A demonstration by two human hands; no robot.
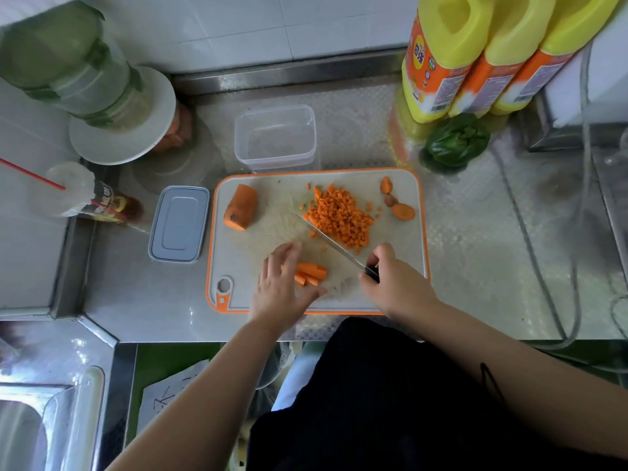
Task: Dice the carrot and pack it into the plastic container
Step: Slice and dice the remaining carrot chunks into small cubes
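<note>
1. On the cutting board (401, 195), dicing is part done: a heap of carrot dice (339, 215), carrot sticks (311, 273) and an uncut carrot chunk (240, 207).
2. Right hand (390, 280) grips the knife (331, 244); left hand (280, 283) lies flat, fingers straight, beside the sticks.
3. Next, likely: cross-cut the sticks. The plastic container (276, 137) stands empty behind the board.

the worktop (475, 232) is metal with a fine embossed pattern, dully shiny, and smooth at its raised rim. on it lies a matt pale plastic board (258, 239) with a glossy orange edge, its face scuffed with cut marks. at 12 o'clock from the board stands a clear, smooth plastic container (275, 137); its lid (179, 224), at 9 o'clock, is matt grey plastic. the knife (326, 241) has a bright metal blade. the wall (238, 25) is glossy white tile. the bottles (475, 62) are shiny yellow plastic with paper-like labels.
</note>
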